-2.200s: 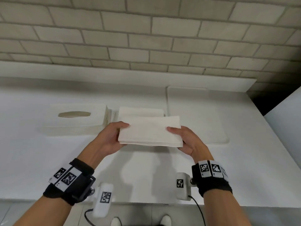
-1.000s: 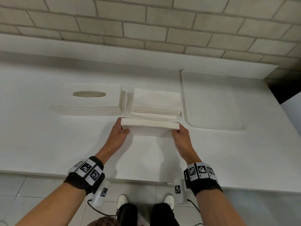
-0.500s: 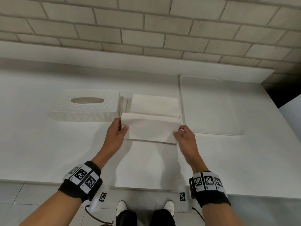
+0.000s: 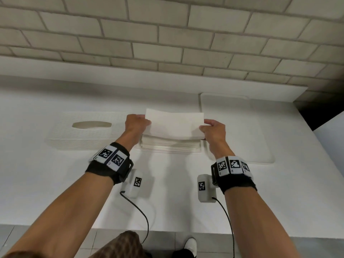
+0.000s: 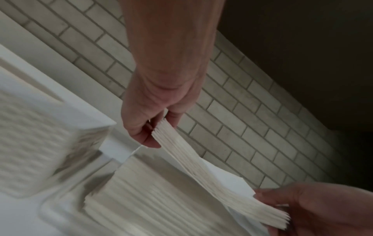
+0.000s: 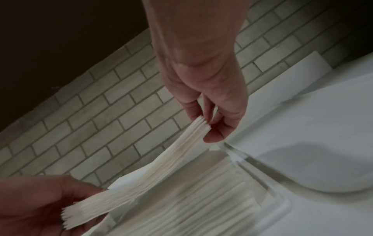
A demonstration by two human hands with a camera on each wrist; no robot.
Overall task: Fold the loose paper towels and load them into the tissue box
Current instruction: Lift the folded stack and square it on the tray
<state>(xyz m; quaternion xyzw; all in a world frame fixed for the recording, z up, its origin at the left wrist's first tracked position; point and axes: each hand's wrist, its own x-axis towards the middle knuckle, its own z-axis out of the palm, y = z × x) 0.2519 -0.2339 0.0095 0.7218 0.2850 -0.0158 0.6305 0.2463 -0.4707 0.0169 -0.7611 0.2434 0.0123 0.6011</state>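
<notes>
A thin stack of folded paper towels hangs level in the air between my two hands. My left hand pinches its left end and my right hand pinches its right end. The left wrist view shows thumb and fingers clamped on the stack's edge, and the right wrist view shows the same at the other end. Directly below lies a taller pile of folded towels in a shallow white base. The white tissue box cover with an oval slot stands just left of the pile.
A flat white rounded tray lies right of the pile. A brick wall with a low white ledge closes the back. The counter's front edge runs near my body, and cables hang from both wrist units.
Both hands have carried the thin stack away from me and up, from the counter in front of the pile to just above it. The grip is unchanged.
</notes>
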